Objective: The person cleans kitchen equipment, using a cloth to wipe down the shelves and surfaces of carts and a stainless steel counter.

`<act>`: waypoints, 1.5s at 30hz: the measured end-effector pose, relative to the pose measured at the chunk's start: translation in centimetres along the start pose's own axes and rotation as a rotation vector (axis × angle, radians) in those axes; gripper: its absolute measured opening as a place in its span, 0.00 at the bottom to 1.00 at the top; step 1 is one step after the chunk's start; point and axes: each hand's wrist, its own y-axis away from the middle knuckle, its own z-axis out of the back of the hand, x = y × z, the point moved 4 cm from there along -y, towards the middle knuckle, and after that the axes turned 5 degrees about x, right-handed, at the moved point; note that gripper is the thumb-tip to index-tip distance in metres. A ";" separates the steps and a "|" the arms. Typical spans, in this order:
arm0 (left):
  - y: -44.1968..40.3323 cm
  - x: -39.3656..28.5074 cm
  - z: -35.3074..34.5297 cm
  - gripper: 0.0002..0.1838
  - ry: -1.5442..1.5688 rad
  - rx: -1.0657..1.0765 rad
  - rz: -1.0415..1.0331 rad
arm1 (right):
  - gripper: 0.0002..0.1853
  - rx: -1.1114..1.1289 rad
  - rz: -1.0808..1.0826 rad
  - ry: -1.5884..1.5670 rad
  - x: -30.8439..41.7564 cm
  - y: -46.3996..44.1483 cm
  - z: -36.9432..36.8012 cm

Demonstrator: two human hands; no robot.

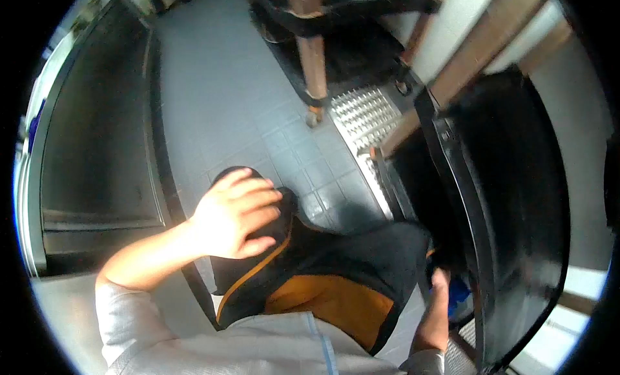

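Observation:
My left hand hovers over or rests on the dark trouser leg near my knee; I cannot tell which. Its fingers are spread and hold nothing. Low on the right, my right hand reaches down beside a black cart. A crumpled blue thing, perhaps cloth, shows at its fingers, which look curled around it. The fingers are mostly hidden and the picture is blurred there. Orange-brown fabric shows between the dark trouser parts below my grey shirt.
Close by on the right stands the cart with black bins or trays and brown posts. Another wheeled rack is ahead. A textured metal plate lies on the grey tiled floor. A dark metal cabinet lines the left.

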 end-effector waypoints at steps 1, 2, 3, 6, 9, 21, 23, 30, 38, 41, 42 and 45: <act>0.1 0.1 0.2 0.23 0.005 -0.021 -0.036 | 0.22 0.005 0.019 -0.028 3.3 0.6 0.5; 0.0 0.5 0.4 0.24 0.018 -0.019 -0.010 | 0.23 0.015 0.030 -0.074 5.7 1.4 1.5; 0.0 1.0 0.9 0.24 0.039 0.000 0.021 | 0.23 0.050 0.036 -0.156 8.1 2.9 2.5; 2.3 3.8 5.0 0.25 -0.002 0.079 -0.035 | 0.16 0.076 0.158 -0.579 8.8 6.2 3.7; 3.4 5.3 7.8 0.26 -0.001 0.199 -0.074 | 0.14 0.048 0.097 -0.208 10.5 9.3 5.1; 7.6 6.6 15.0 0.36 0.437 0.456 0.375 | 0.13 0.641 0.109 -0.329 44.9 33.0 8.7; 10.0 5.2 18.6 0.45 0.472 0.427 0.445 | 0.12 0.770 0.036 -0.424 53.8 40.3 13.3; 15.4 11.1 43.1 0.54 0.463 -0.307 0.952 | 0.16 1.255 0.335 -0.882 81.1 61.7 33.5; 18.5 22.4 61.7 0.21 0.738 -0.385 0.724 | 0.10 0.868 0.926 -0.846 98.5 65.6 41.0; 17.3 25.5 66.2 0.20 1.001 -0.480 0.713 | 0.10 0.619 1.199 -0.612 103.2 62.4 39.6; 17.8 27.0 67.0 0.21 1.009 -0.540 0.670 | 0.11 0.606 1.220 -0.567 104.5 63.3 38.4; 13.9 32.8 70.5 0.22 0.982 -0.476 0.518 | 0.12 0.790 1.217 -0.380 108.1 62.8 36.2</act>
